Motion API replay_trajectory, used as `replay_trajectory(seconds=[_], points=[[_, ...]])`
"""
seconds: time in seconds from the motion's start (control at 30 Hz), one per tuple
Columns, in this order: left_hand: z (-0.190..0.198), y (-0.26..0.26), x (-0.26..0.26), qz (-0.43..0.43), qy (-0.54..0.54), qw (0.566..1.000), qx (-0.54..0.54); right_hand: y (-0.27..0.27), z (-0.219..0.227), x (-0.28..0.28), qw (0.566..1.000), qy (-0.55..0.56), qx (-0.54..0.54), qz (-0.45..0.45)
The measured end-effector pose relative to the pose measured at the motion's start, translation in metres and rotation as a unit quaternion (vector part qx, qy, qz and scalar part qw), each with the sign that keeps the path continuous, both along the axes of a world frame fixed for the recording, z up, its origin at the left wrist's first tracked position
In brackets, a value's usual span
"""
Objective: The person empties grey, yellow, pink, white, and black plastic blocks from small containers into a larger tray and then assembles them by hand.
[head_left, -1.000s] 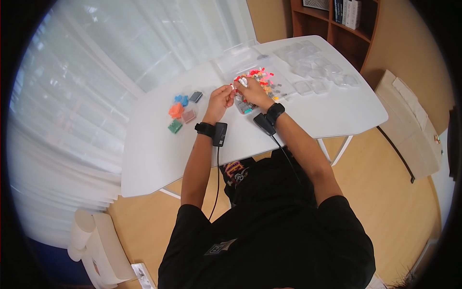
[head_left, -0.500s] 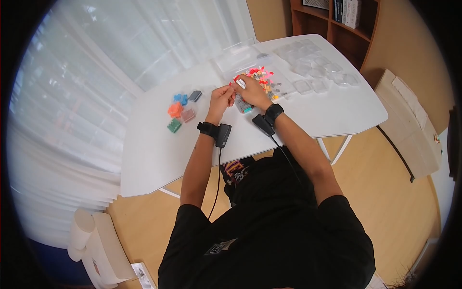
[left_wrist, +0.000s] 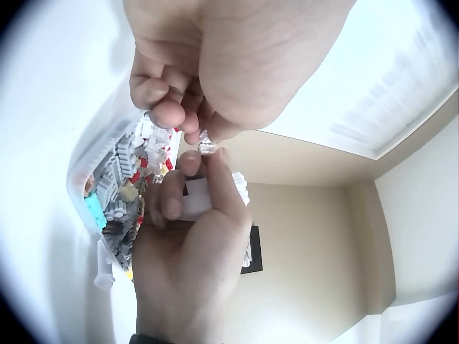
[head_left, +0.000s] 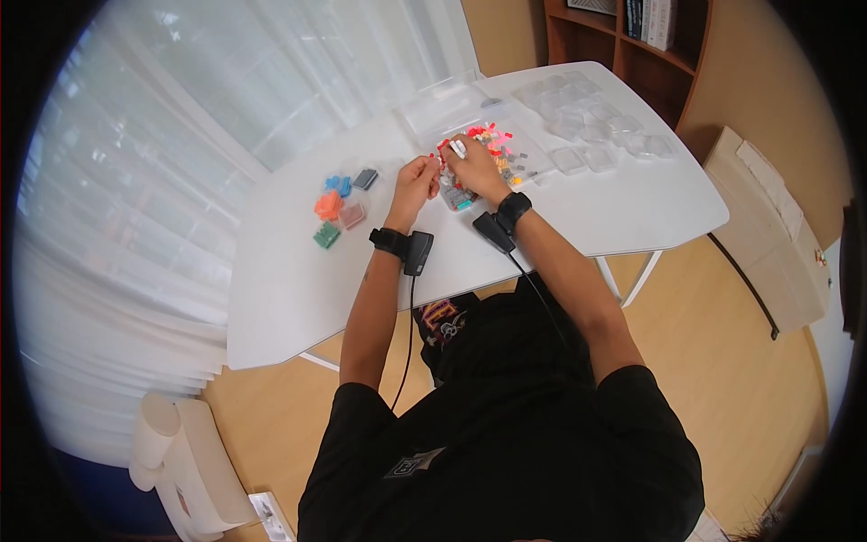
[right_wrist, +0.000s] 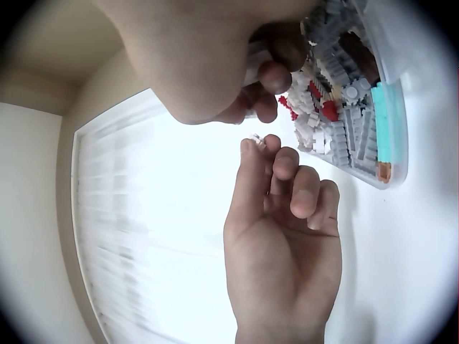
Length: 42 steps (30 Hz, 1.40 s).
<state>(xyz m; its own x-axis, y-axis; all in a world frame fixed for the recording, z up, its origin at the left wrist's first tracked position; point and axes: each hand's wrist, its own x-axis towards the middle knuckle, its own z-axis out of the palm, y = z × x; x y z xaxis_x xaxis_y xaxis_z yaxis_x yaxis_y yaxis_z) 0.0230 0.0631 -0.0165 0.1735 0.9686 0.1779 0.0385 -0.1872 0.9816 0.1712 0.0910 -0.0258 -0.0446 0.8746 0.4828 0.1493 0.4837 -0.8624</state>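
Observation:
In the head view the left hand (head_left: 415, 191) and right hand (head_left: 479, 172) meet fingertips to fingertips at the near-left side of a clear bin (right_wrist: 396, 118) of loose toy bricks. Between thumb and index finger, the left hand pinches a small whitish brick (right_wrist: 257, 141). White bricks (left_wrist: 197, 198) lie in the right hand's grip, its fingers curled round them and partly hiding them. In the left wrist view, the right thumb and index tips come right up to the small pinched piece. Grey, white, red and turquoise bricks (right_wrist: 381, 122) fill the bin below.
Left of the hands sit small groups of bricks: blue (head_left: 339, 186), orange (head_left: 328, 205), green (head_left: 327, 236), dark grey (head_left: 366, 179) and reddish-brown (head_left: 351, 215). Several clear boxes (head_left: 569, 161) cover the table's far right. A clear lid (head_left: 433, 110) stands behind the bin.
The fingertips of both hands came together half a second ago, and now the right hand has drawn slightly away. White bricks show in its grip throughout.

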Motion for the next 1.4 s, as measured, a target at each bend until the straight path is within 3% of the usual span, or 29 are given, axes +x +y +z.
replay_trajectory(seconds=[0.2,0.43,0.6,0.73,0.9,1.03,1.13,1.2,1.33,1.4], points=[[-0.006,0.005,-0.002,0.019,0.039,0.998,0.042,0.000,0.003,0.003,0.999,-0.010,0.010,-0.049],[-0.005,0.005,-0.002,-0.002,0.045,0.999,0.026,-0.005,0.007,0.004,0.999,-0.026,0.012,-0.042],[0.016,-0.011,0.004,-0.007,-0.046,0.997,0.058,-0.007,0.007,0.001,0.998,-0.035,0.001,0.048],[0.009,-0.007,0.002,-0.006,-0.027,0.997,0.073,-0.007,0.005,-0.004,0.998,0.016,0.017,0.057],[0.007,-0.007,0.001,0.023,0.006,0.994,0.104,-0.011,0.008,-0.001,0.992,-0.060,-0.036,0.106],[0.007,-0.004,-0.006,0.025,0.001,0.995,0.092,-0.017,0.015,0.000,0.993,-0.057,-0.007,0.098],[0.013,-0.006,-0.002,0.072,-0.051,0.992,0.095,-0.017,0.015,0.001,0.992,-0.012,-0.039,0.123],[0.017,-0.006,0.006,0.117,-0.221,0.966,0.070,-0.015,0.014,0.001,0.997,0.008,-0.056,0.058],[0.011,-0.003,0.000,0.078,-0.208,0.974,0.038,-0.007,0.009,0.001,0.999,-0.014,-0.017,0.026],[0.007,-0.002,-0.004,0.035,-0.010,0.996,0.076,-0.011,0.013,0.002,0.998,-0.010,-0.046,0.043]])
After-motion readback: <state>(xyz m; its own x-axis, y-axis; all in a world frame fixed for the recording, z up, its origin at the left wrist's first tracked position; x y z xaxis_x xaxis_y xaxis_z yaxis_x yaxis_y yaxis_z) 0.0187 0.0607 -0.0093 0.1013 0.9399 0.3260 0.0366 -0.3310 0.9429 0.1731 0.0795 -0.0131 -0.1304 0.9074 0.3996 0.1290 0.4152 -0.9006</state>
